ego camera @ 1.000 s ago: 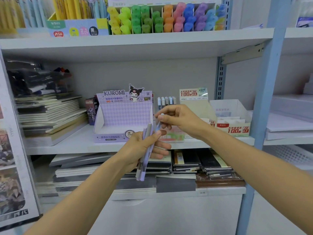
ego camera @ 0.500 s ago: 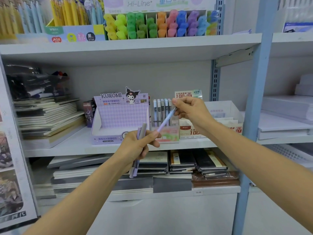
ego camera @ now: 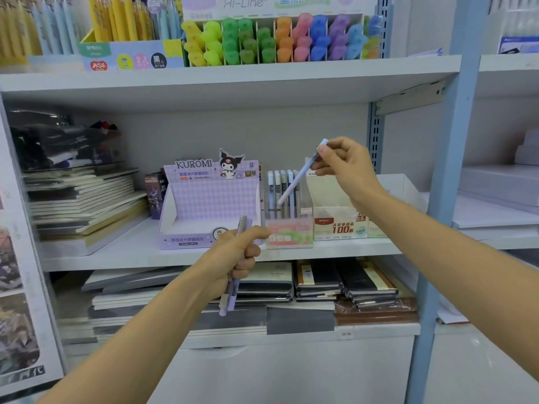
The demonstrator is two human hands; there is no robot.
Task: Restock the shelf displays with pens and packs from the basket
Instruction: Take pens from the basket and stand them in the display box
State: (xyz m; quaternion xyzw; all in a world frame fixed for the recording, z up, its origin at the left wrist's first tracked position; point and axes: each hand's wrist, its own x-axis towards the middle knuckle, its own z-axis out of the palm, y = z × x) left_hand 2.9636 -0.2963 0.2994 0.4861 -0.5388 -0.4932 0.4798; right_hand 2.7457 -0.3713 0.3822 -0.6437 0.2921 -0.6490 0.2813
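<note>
1 tilted pen [ego camera: 293, 186] at holder [ego camera: 288, 234] rim

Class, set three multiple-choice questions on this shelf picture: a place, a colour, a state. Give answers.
1. The slim lilac pen in the right hand has its tip at: A the clear plastic pen holder; B the purple box; C the notebooks.
2. The leftmost chunky highlighters are: A black; B yellow; C white.
3. The left hand is: A flat open; B resting on notebooks; C gripping several slim pens.
Answers: A, the tip overlaps the holder's standing pens; B, yellow caps show; C, fingers curl round them.
</note>
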